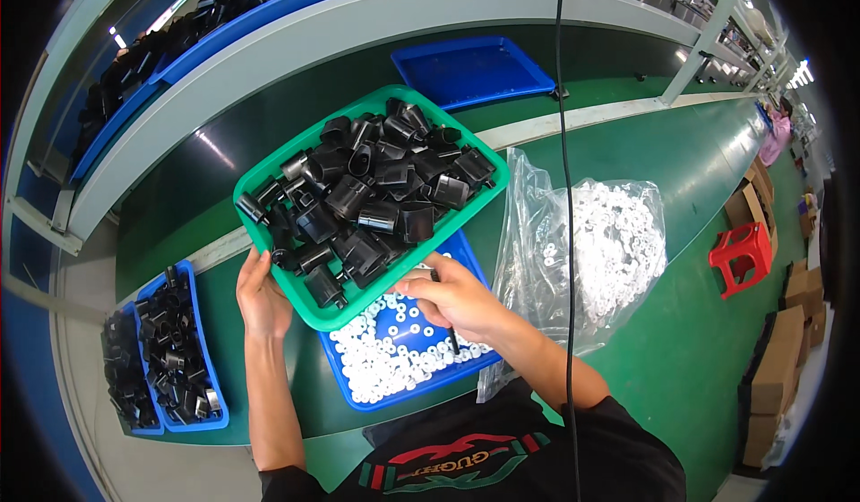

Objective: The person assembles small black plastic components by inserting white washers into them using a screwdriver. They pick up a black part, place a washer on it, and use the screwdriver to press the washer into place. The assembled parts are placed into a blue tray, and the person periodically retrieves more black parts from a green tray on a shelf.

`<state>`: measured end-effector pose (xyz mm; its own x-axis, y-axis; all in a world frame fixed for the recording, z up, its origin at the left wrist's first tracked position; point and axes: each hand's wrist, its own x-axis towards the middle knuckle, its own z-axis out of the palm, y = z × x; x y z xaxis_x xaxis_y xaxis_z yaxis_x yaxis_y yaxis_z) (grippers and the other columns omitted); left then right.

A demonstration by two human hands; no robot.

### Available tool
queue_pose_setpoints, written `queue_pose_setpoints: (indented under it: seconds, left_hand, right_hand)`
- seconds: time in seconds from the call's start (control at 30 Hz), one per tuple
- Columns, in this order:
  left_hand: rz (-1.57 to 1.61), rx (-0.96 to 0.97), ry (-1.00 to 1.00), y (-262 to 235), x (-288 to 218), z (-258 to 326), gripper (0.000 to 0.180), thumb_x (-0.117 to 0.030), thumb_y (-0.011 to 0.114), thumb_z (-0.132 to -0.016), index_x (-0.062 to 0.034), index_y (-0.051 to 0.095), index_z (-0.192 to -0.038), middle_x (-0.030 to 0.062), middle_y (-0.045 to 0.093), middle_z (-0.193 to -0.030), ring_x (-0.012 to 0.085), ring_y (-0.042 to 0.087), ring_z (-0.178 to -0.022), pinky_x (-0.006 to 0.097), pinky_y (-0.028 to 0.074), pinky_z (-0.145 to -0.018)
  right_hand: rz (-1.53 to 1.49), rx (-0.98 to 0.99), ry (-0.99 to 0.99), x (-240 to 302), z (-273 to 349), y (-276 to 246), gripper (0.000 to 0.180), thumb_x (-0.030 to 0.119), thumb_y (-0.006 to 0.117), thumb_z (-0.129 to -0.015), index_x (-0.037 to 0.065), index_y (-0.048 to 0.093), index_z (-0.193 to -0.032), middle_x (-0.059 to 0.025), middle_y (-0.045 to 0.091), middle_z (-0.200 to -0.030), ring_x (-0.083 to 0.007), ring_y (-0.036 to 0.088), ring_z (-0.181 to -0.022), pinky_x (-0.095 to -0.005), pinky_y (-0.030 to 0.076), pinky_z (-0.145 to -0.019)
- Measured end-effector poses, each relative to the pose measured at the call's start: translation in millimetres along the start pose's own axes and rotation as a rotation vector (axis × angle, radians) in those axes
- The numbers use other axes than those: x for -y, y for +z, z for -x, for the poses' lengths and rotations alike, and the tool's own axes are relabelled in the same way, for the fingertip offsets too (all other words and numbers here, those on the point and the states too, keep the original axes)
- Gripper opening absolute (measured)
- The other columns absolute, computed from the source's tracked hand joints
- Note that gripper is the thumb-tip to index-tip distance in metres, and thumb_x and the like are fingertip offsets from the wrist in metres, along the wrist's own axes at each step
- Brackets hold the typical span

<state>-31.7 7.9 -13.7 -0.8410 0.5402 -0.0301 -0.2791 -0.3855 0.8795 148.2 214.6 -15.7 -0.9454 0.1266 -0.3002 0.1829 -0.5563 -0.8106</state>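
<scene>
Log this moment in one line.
left hand: holds green tray; right hand: holds green tray, black rod; green tray: black plastic parts; partly hidden blue tray: white washers

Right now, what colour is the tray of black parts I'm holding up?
The held tray is green; it shows best in the head view.

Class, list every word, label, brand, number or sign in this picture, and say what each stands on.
Black shirt: a short line of gold lettering beside red and green shapes; its wording is not copied here.
Green tray, black parts, clear bag: no readable text.
Cardboard boxes: any print is too small to read.
</scene>
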Motion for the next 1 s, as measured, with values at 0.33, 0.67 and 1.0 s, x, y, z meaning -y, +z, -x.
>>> queue_pose_setpoints:
  seconds: [0.33, 0.67, 1.0]
  left_hand:
    - [-0.125, 0.091, -0.030, -38.3, -5.6, -33.2, 0.044, -0.013, 0.043, -0.100, 0.0045, 0.044, -0.140, 0.0134, 0.057, -0.134, 0.0225, 0.057, -0.120, 0.037, 0.043, -0.103]
    - [-0.245, 0.114, -0.140, -47.7, -8.6, -65.9, 0.040, -0.011, 0.041, -0.102, 0.0029, 0.047, -0.138, 0.0115, 0.060, -0.131, 0.0184, 0.058, -0.116, 0.034, 0.046, -0.100]
    - [-0.492, 0.007, -0.135, -42.9, -5.3, -52.8, 0.040, -0.011, 0.042, -0.101, -0.0041, 0.049, -0.140, 0.0065, 0.060, -0.127, 0.0155, 0.056, -0.114, 0.035, 0.047, -0.093]
  right_hand:
    - [0.943, 0.165, -0.251, 13.0, 42.8, -24.6, 0.035, -0.003, 0.050, -0.083, 0.003, 0.060, -0.116, -0.0109, 0.072, -0.095, -0.0293, 0.068, -0.088, -0.0395, 0.051, -0.074]
    - [1.751, -0.026, -0.715, -10.6, 33.0, 1.8, 0.035, 0.006, 0.060, -0.075, 0.000, 0.064, -0.109, -0.0113, 0.064, -0.096, -0.0280, 0.061, -0.100, -0.0435, 0.046, -0.088]
    - [1.814, 0.067, -0.732, -42.3, -12.2, 21.2, 0.053, 0.008, 0.059, -0.081, -0.004, 0.051, -0.132, -0.0220, 0.053, -0.129, -0.0364, 0.050, -0.123, -0.0491, 0.033, -0.108]
